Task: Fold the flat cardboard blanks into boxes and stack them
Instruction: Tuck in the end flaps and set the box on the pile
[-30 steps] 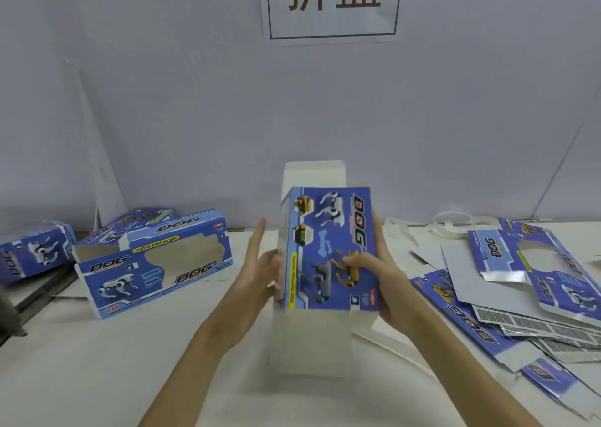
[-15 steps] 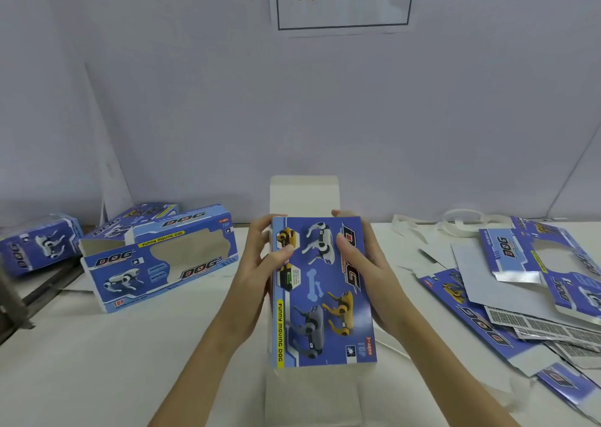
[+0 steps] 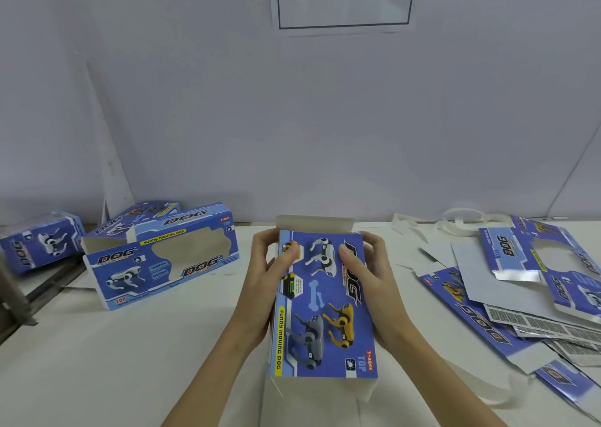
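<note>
We see the left hand [image 3: 260,280] curled around the left edge of the half-formed box [image 3: 325,313], its thumb [image 3: 287,257] pressed onto the printed blue face near the far corner and the other fingers wrapped behind the side, out of sight. The right hand [image 3: 367,277] grips the opposite edge the same way, with its thumb lying across the face over the lettering and its fingertips curling over the far right corner. Both hands clasp the box between them. It lies lengthwise away from us above the white table [image 3: 146,361], the dog pictures facing up; a plain white flap [image 3: 313,223] stands open at the far end, and more white flaps show below the near end. To the left, a folded windowed box [image 3: 162,257] rests on the table, with two more folded boxes [image 3: 42,243] behind and beside it. To the right, a loose heap of flat blanks [image 3: 520,290] overlaps itself near the table edge. A paper sign [image 3: 344,0] hangs on the grey wall.
</note>
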Demonstrator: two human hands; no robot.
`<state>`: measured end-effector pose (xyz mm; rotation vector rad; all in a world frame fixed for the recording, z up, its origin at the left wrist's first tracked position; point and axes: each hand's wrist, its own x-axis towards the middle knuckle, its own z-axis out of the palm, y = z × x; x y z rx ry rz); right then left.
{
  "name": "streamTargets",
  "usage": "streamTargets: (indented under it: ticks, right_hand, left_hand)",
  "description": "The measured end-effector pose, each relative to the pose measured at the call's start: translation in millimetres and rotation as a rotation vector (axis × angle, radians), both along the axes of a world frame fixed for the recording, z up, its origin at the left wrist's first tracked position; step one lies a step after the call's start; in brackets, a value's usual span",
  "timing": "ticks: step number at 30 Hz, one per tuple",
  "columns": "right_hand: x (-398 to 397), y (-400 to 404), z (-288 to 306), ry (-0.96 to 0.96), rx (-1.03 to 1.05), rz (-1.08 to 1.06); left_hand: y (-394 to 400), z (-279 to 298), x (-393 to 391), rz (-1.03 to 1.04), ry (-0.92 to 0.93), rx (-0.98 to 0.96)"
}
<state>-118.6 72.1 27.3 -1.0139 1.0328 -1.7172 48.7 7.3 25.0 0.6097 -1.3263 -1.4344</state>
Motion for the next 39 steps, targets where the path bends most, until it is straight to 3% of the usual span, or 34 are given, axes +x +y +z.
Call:
streamTargets:
  ticks: [4, 12, 18, 22, 26, 30, 33, 36, 39]
  right_hand:
    - [-1, 0, -1, 0.005, -0.030, -0.012]
    - [1, 4, 2, 0.127, -0.034, -0.040]
    - [-4, 0, 1, 0.124, 0.093, 0.014]
    - [-21, -3, 5, 0.056, 0.280, 0.098]
    - [-31, -2, 5, 0.102, 0.393, 0.148]
    - [-34, -5, -2, -0.036, 0.362, 0.035]
    - [-32, -7, -3, -0.050, 0.305, -0.026]
    - [-37, -5, 3, 0.035, 0.252, 0.073]
    - [-49, 1, 12, 0.276, 0.234, 0.228]
  left_hand:
    - [2, 2, -2, 0.073, 0.041, -0.071]
    - [-1, 1, 2, -0.005, -0.023, -0.075]
    - [-7, 9, 11, -0.023, -0.208, -0.169]
    - [-7, 9, 19, -0.136, -0.267, -0.102]
    - [-6, 7, 21, -0.177, -0.455, -0.047]
    - [-9, 10, 27, -0.238, -0.543, 0.095]
    - [-10, 12, 34, -0.285, -0.581, 0.090]
    - [-13, 15, 41, -0.306, -0.559, 0.048]
    - [-19, 18, 56, -0.320, -0.585, -0.005]
